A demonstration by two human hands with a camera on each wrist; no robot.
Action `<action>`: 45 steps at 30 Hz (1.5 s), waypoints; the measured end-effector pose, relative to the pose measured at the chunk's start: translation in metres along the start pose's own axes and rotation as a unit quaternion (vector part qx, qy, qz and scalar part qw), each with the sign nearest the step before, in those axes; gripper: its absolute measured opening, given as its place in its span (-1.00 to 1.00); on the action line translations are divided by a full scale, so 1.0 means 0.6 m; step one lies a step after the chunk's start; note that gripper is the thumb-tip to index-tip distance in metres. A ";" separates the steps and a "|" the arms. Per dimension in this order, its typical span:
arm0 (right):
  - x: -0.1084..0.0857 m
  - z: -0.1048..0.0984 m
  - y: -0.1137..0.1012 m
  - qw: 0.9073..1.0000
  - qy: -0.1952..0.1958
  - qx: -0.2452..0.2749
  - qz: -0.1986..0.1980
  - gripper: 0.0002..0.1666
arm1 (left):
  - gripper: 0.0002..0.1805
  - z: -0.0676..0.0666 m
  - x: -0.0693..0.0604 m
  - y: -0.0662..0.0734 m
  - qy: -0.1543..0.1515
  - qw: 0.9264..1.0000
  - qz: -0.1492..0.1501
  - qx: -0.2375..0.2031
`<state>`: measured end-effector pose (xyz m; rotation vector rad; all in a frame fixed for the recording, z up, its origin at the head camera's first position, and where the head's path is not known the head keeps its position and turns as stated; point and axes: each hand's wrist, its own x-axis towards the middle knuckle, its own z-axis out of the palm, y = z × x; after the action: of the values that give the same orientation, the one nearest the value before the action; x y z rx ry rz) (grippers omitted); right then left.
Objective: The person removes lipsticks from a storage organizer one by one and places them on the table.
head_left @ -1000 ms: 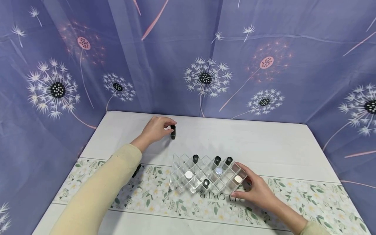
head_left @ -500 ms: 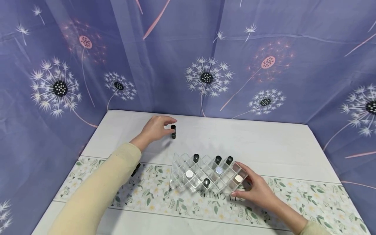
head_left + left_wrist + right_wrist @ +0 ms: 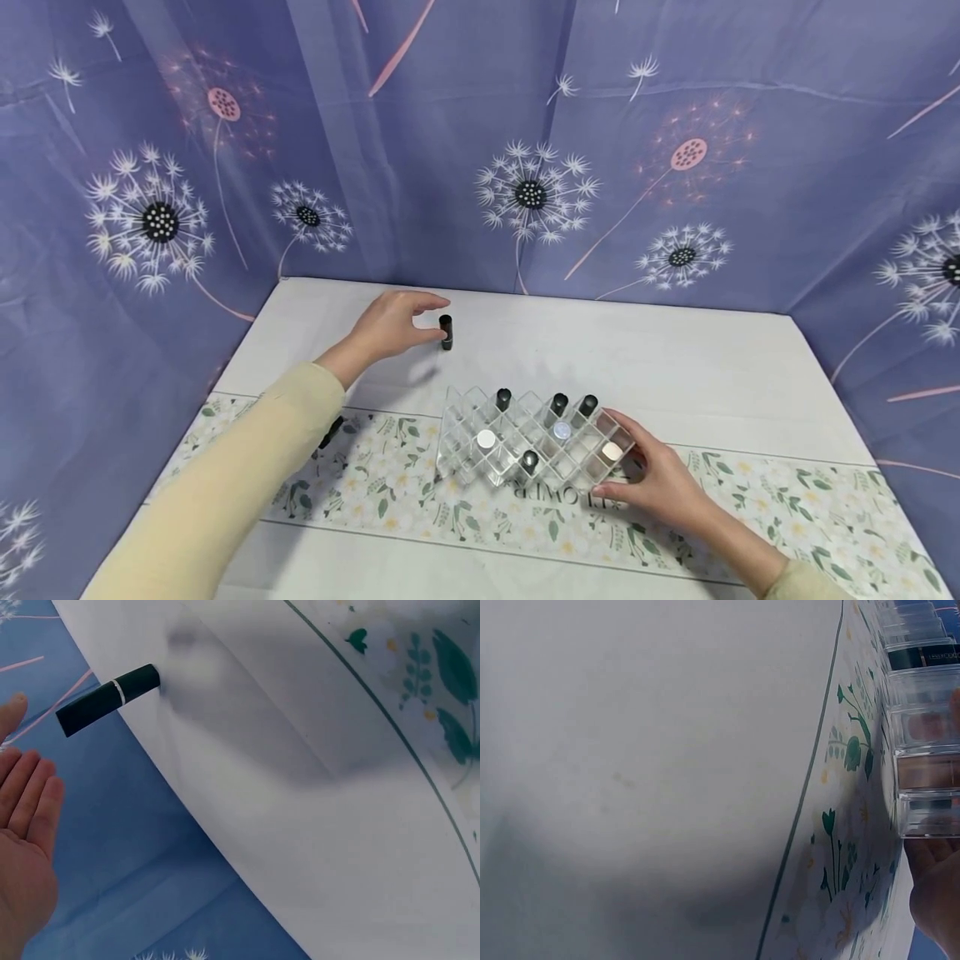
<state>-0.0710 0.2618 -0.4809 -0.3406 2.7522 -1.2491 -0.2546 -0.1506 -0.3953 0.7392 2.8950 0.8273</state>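
Observation:
A black lipstick tube with a thin pale band stands upright on the white cloth at the back. My left hand is just left of it, thumb and fingers spread apart. In the left wrist view the lipstick tube stands free of the left hand. A clear acrylic lipstick organizer with diamond-shaped compartments sits at the centre, holding several tubes with black, white, bluish and cream tops. My right hand grips its right end between thumb and fingers; in the right wrist view only part of the organizer shows.
Another black object lies on the floral runner, partly behind the left sleeve. The white-covered table meets a purple dandelion curtain at the back and sides.
My left fingers have spread and drawn left, away from the lipstick tube, which stays standing. The right hand keeps its grip on the organizer. The head view shifts slightly.

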 end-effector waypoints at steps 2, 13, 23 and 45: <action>0.000 -0.001 0.000 1.000 0.000 0.001 0.000 0.31 | -0.38 -0.003 -0.003 0.002 0.003 1.000 0.010 0.001; -0.002 -0.002 0.001 1.000 0.004 -0.001 0.003 0.33 | -0.37 -0.007 -0.022 0.019 -0.004 0.999 0.033 0.002; -0.001 -0.004 0.003 1.000 0.008 -0.001 0.001 0.32 | -0.36 -0.003 -0.040 0.045 -0.022 0.998 0.056 -0.010; 0.000 0.001 0.004 1.000 0.002 -0.001 -0.006 0.31 | -0.40 0.026 -0.082 0.081 -0.046 0.994 0.102 -0.013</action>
<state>-0.0716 0.2629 -0.4829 -0.3565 2.7596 -1.2509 -0.1872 -0.1294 -0.3884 1.0562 2.7546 0.8214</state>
